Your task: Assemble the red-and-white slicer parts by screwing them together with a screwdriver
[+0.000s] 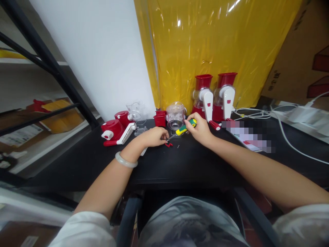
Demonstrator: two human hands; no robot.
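Observation:
My right hand (199,130) grips a screwdriver (183,129) by its green and yellow handle, the shaft pointing down to the left. The tip ends beside the fingers of my left hand (157,136), which are pinched around something small and dark that I cannot make out. Just below those fingertips lies a small red plastic piece (169,145) on the black table. A tiny thin metal piece (178,146) rests to its right. Part of a white piece (144,151) shows from under my left wrist.
Red machine bodies (113,130) with a white crank stand at left, near clear plastic parts (136,111). Behind my hands are a red hopper (160,118) and a clear housing (176,113). Two assembled drum graters (205,94), a phone (246,139) and white cables (281,127) are at right.

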